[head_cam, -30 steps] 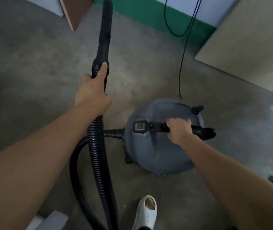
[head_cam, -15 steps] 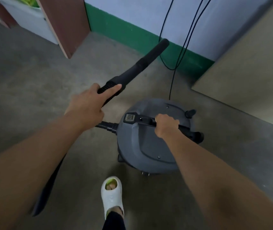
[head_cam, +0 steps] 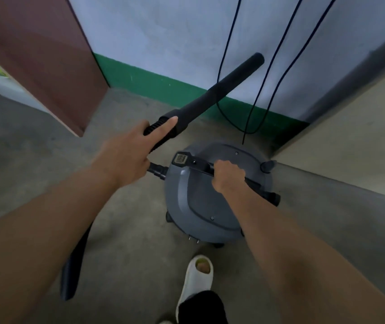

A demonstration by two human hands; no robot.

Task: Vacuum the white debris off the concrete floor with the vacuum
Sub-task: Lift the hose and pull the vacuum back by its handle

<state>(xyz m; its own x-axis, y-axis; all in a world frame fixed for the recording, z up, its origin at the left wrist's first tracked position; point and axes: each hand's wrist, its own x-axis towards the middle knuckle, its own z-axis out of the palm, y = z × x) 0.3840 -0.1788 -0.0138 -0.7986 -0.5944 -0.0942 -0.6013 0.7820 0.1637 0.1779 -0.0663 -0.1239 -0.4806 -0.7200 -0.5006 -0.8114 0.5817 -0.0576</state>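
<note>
A round grey vacuum canister (head_cam: 200, 206) stands on the concrete floor (head_cam: 34, 160) near the wall. My right hand (head_cam: 227, 175) grips the black carry handle (head_cam: 195, 163) across its top. My left hand (head_cam: 128, 153) holds the black wand (head_cam: 212, 93) at its ribbed end, index finger stretched along it. The wand points up and to the right, its tip raised in front of the wall. The black hose (head_cam: 74, 267) runs down past my left forearm. No white debris shows in this view.
A brown door panel (head_cam: 46, 66) stands at left. A beige board (head_cam: 350, 146) leans at right. Black cables (head_cam: 257, 101) hang down the blue wall to the canister. My foot in a white slipper (head_cam: 197, 277) is just behind the canister.
The view has lifted toward the wall. The wand swung from pointing straight ahead to up and right. The canister sits closer to the wall and my foot stepped forward.
</note>
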